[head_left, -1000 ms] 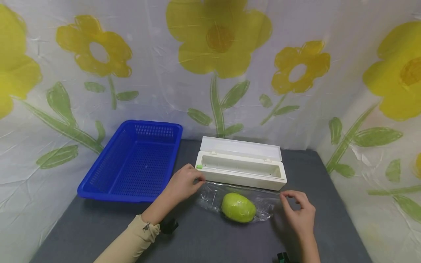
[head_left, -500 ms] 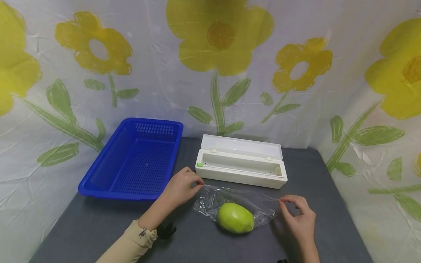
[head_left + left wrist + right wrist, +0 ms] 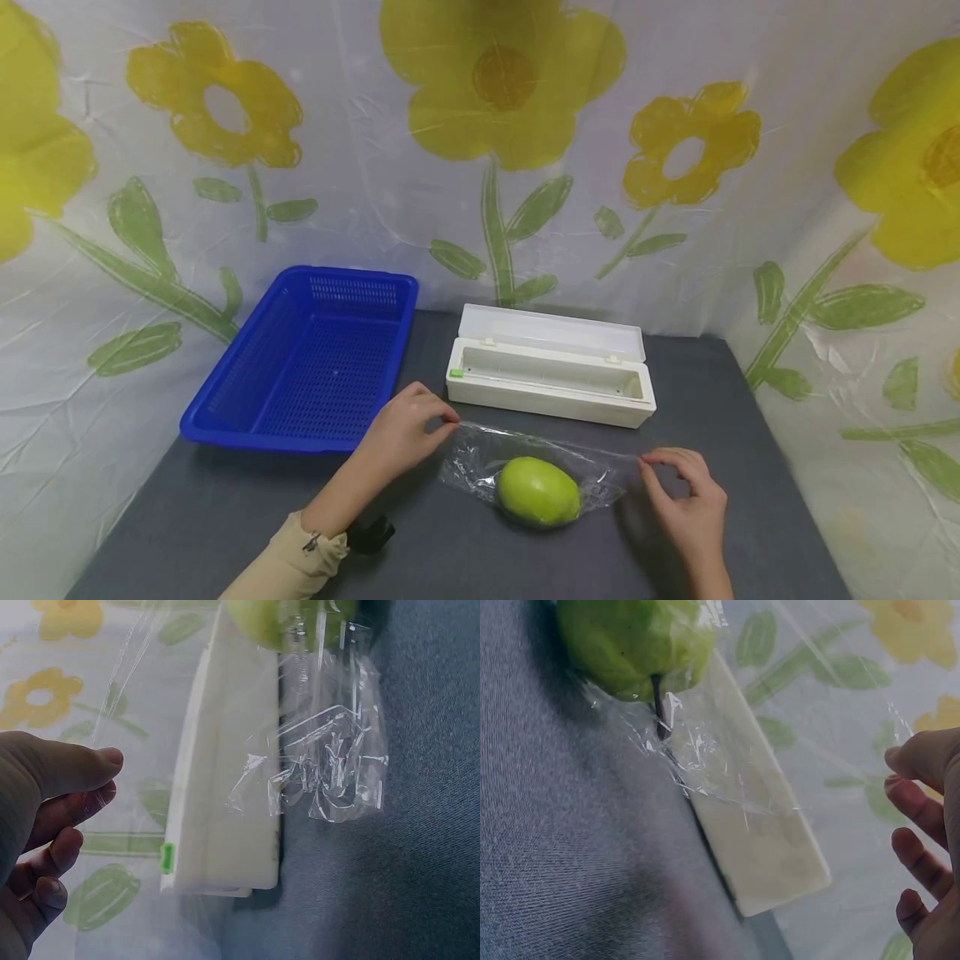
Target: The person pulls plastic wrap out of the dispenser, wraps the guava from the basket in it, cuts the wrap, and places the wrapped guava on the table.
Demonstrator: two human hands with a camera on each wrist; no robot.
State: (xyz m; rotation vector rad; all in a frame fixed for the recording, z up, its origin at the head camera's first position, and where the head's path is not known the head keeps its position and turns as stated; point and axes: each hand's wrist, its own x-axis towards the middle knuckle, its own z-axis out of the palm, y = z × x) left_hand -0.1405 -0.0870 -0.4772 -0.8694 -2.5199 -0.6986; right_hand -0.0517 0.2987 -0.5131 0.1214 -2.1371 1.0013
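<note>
A green pear (image 3: 538, 492) lies on the grey table, wrapped in or covered by clear cling film (image 3: 472, 467). A dark stem (image 3: 658, 709) shows at one end in the right wrist view. My left hand (image 3: 405, 432) pinches the film's left far corner between thumb and forefinger. The film's right far corner is pinched by my right hand (image 3: 688, 500), and the edge stretches nearly straight between both hands. In the left wrist view, crumpled film (image 3: 337, 765) hangs beside the pear. How far the film goes under the pear is hidden.
Behind the film stands a long white cling film box (image 3: 551, 400) with its lid (image 3: 551, 331) raised and a small green slider (image 3: 456, 374) at its left end. A blue basket (image 3: 251, 442) sits at the left. A flowered sheet (image 3: 360, 208) borders the table.
Both hands have drawn the film slightly toward me, away from the box. The pear first came nearer and rolled a little, then stayed almost in place.
</note>
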